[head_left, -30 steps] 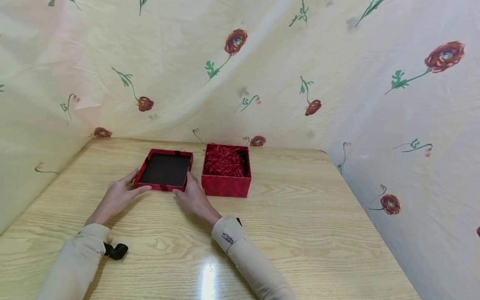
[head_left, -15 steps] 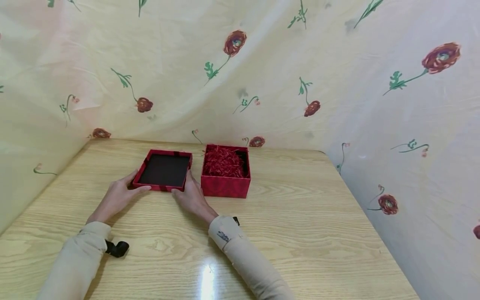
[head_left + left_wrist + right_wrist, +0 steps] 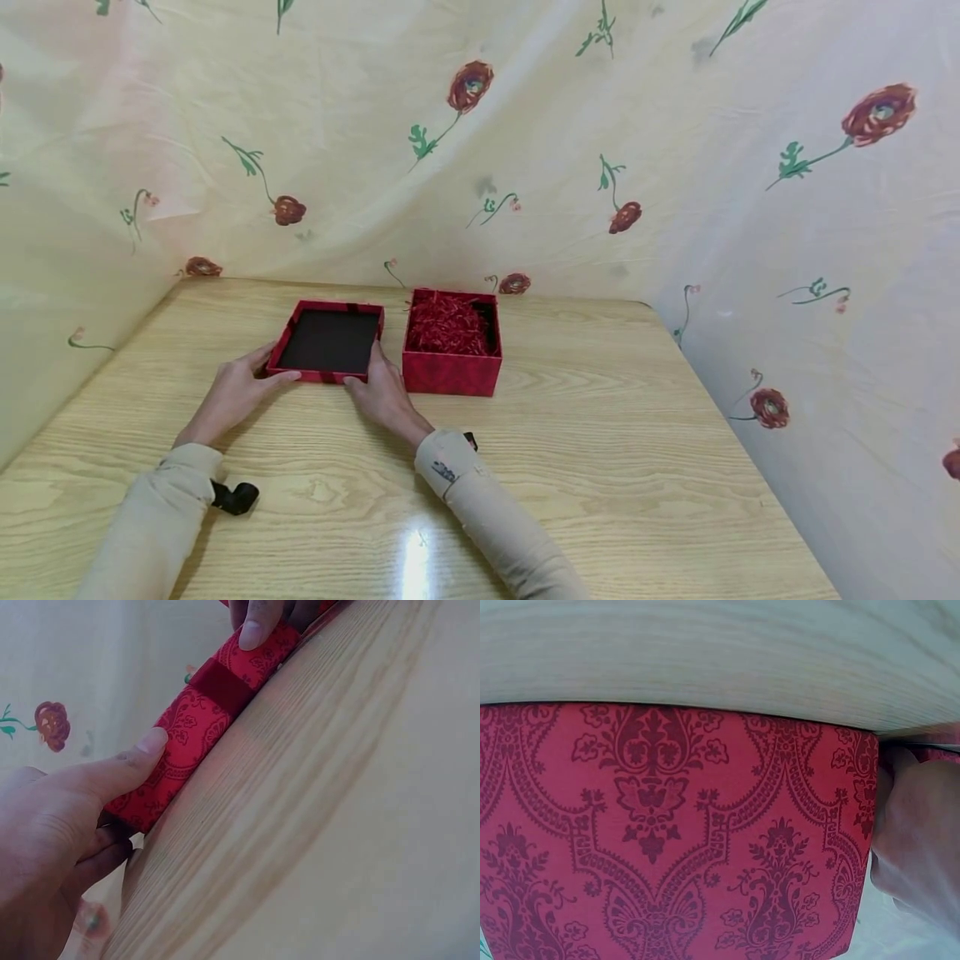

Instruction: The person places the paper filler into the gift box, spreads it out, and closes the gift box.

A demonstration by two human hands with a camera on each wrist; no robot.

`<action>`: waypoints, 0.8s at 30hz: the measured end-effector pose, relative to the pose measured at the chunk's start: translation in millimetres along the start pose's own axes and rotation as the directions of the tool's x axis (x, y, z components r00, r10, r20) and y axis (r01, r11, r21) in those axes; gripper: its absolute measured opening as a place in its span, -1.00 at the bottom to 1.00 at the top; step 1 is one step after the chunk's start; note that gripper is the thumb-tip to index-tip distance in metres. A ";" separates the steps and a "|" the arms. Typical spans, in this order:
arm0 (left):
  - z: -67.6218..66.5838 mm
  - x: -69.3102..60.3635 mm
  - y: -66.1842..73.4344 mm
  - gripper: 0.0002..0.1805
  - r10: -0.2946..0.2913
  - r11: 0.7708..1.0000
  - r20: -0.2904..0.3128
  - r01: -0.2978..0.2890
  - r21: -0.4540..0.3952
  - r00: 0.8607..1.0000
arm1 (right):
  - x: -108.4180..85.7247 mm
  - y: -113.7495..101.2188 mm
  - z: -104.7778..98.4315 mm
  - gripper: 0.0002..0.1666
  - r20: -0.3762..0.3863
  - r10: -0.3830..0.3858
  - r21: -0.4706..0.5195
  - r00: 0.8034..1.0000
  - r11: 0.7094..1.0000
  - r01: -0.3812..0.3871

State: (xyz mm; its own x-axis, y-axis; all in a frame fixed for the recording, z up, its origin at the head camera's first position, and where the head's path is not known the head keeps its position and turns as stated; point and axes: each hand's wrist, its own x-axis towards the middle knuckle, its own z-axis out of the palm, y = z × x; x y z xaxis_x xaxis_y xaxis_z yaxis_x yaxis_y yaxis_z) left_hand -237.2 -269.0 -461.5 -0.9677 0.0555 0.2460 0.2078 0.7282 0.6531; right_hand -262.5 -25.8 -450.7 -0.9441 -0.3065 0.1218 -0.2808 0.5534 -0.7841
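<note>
A red box lid lies on the table with its black inside facing up. My left hand grips its near left corner, thumb on the front wall and the other fingers along the side. At the near right corner my right hand holds the lid the same way, its fingers partly hidden. In the left wrist view the front wall of the lid shows a dark ribbon band and damask pattern. Close to the right hand stands the red gift box, filled with red shredded paper.
The wooden table carries the box and lid near its back edge. A flowered cloth hangs behind and along both sides. Black wrist cameras sit at the sleeves.
Both hands stay at the lid's corners, and lid and box keep their places. The right forearm has shifted very slightly left, and the view has moved a little.
</note>
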 end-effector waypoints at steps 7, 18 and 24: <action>-0.3 -3.1 -1.3 -0.10 -0.024 0.999 0.011 0.025 -0.038 1.000 | -1.0 -1.1 0.0 0.00 0.003 -0.006 0.003 1.000 1.000 0.006; -3.4 -7.9 1.7 -0.06 -0.061 0.995 0.026 0.063 -0.081 0.998 | -3.9 -1.0 -4.0 -0.01 0.023 -0.049 -0.004 0.999 0.999 0.049; -6.0 -6.8 4.3 -0.09 -0.038 0.995 -0.024 0.035 -0.097 0.999 | -4.2 -4.8 -11.7 -0.01 0.024 -0.062 0.012 0.998 0.998 0.062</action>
State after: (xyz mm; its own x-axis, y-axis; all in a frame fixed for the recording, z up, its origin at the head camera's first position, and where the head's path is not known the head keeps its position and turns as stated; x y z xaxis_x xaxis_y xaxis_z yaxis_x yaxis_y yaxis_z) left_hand -228.9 -270.4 -456.1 -0.9711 0.0111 0.2385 0.1863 0.6599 0.7279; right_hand -259.2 -18.1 -440.3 -0.9204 -0.3586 0.1557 -0.3365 0.5238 -0.7826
